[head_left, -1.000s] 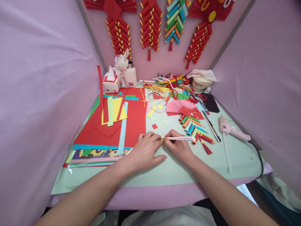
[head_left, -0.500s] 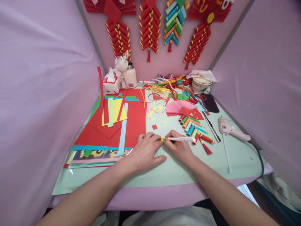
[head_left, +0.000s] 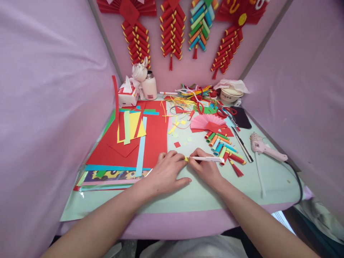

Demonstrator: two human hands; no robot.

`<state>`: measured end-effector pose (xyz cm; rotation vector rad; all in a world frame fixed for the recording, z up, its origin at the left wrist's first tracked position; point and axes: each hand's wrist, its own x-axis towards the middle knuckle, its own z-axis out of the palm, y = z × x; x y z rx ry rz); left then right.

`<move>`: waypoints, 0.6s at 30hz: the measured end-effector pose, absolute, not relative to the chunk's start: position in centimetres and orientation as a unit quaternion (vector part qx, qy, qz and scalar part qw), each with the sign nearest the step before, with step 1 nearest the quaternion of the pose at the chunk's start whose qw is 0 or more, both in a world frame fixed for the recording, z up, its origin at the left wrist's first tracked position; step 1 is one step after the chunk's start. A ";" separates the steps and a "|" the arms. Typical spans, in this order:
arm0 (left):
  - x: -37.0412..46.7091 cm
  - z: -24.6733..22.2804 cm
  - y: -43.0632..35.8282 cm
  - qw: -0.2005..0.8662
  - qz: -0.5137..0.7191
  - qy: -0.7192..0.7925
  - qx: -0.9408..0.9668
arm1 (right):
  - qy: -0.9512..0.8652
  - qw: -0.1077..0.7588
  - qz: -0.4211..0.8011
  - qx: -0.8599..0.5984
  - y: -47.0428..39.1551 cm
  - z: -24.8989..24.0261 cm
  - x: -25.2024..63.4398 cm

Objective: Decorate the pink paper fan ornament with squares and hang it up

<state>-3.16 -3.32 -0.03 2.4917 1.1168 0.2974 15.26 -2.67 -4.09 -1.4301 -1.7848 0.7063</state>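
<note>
My left hand (head_left: 169, 172) lies flat on the pale green table mat, thumb spread, its fingertips at a tiny yellow paper piece (head_left: 186, 159). Facing it, my right hand (head_left: 205, 168) grips a white pen (head_left: 211, 159) near its tip, which is beside the yellow piece; the tip itself is hidden by the fingers. Beyond my right hand rests a pink paper fan (head_left: 205, 122) with coloured paper rolls (head_left: 221, 143) and a red tassel (head_left: 238, 170). A red square (head_left: 177, 144) and small pale green scraps lie farther back.
Red sheets (head_left: 156, 136) with paper strips cover the left side. A glue gun (head_left: 266, 148) and a black phone (head_left: 242, 117) lie right. Behind are a tissue box (head_left: 129, 96), white bottle (head_left: 149, 86), red-handled scissors (head_left: 223, 112) and bowl (head_left: 230, 95). Firecracker decorations (head_left: 172, 32) hang on the wall.
</note>
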 end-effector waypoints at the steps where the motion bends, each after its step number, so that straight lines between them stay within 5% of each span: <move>1: -3.2 0.0 -3.3 0.196 0.107 0.399 0.890 | -0.694 0.364 0.274 -0.557 -2.7 -4.1 15.3; 18: -3.1 0.0 -3.4 0.191 0.103 0.404 0.889 | -0.688 0.382 0.309 -0.535 -2.7 -4.2 15.2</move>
